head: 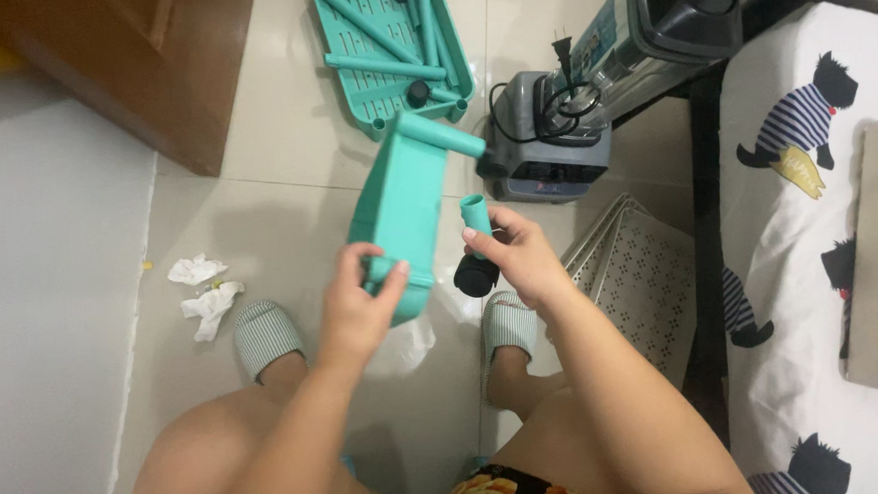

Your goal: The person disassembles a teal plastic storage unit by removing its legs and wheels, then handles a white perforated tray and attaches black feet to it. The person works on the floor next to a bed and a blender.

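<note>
Currently the left hand [357,306] grips the teal shelf tray [402,214] by its lower corner post; just right of it, the right hand [519,253] pinches a caster leg [477,245] — loosely held, the tilted tray could slip.

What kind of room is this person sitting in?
Most likely a room in a home, perhaps a bedroom. There is a tiled floor, a bed sheet with a dog pattern on the right, a blender set on the floor, and slippers on the person's feet.
</note>
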